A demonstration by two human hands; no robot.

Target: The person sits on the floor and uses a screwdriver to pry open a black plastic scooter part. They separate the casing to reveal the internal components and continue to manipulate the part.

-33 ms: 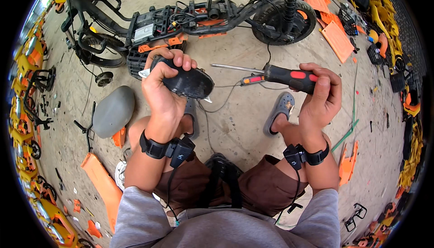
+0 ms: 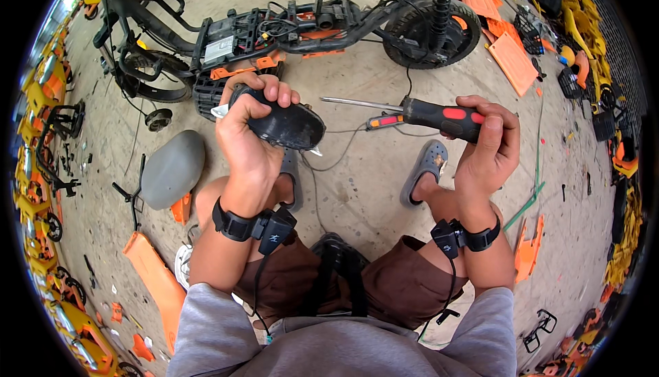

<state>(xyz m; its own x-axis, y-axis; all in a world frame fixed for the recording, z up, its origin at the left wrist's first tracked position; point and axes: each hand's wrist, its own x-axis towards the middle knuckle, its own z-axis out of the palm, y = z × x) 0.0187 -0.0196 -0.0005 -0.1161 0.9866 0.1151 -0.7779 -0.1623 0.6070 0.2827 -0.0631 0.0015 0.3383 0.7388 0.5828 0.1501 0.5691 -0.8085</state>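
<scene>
Landmark: we place everything from the stripped scooter frame [image 2: 288, 30] lying across the concrete floor [image 2: 364, 185].
Left hand [image 2: 247, 133]: just on our side of the frame's middle, fingers wrapped tightly over the near end of a black oval housing [image 2: 285, 124].
Black oval housing: held in the air above our left knee, its dark inner face tilted toward us; a thin wire [image 2: 336, 157] trails from it toward the floor.
Right hand [image 2: 491, 147]: on our side of the frame's rear wheel [image 2: 429, 30], closed around the handle of a screwdriver [image 2: 419, 112].
Screwdriver: lies level, its metal shaft pointing toward the housing, tip just short of it.
Handling, as we judge it: the housing looks like rigid, light plastic, smooth-edged, so it could slip; its wire looks fragile.
Where to hold: we would grip its rim, away from the wire.
Nearby: a grey seat [image 2: 171, 167] lies on the floor.
</scene>
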